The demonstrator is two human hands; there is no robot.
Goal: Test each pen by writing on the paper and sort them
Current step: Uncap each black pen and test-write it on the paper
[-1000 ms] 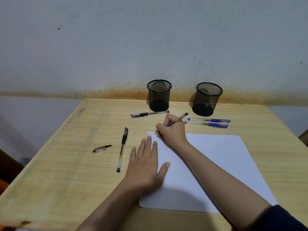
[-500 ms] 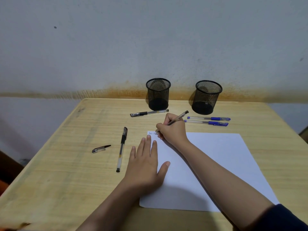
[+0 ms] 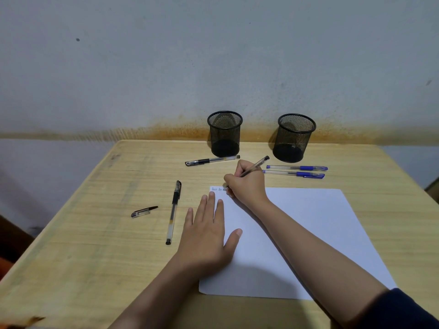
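Note:
My right hand [image 3: 247, 184] grips a clear black-ink pen [image 3: 257, 164], its tip down at the top left corner of the white paper [image 3: 308, 229], beside a few written marks [image 3: 217, 189]. My left hand [image 3: 209, 231] lies flat, fingers spread, on the paper's left edge. A capped black pen [image 3: 173, 211] lies left of the paper, with a loose pen cap [image 3: 142, 212] further left. Another black pen [image 3: 211, 160] rests in front of the left mesh cup [image 3: 224, 134]. Two blue pens [image 3: 297, 170] lie in front of the right mesh cup [image 3: 294, 137].
The wooden table [image 3: 95, 245] stands against a stained grey wall. Its left edge slants down to the near left corner. The two mesh cups look empty.
The writing hand has shifted slightly rightward along the top line of the paper, adding marks. My left hand stays flat on the sheet. The view has tilted a little.

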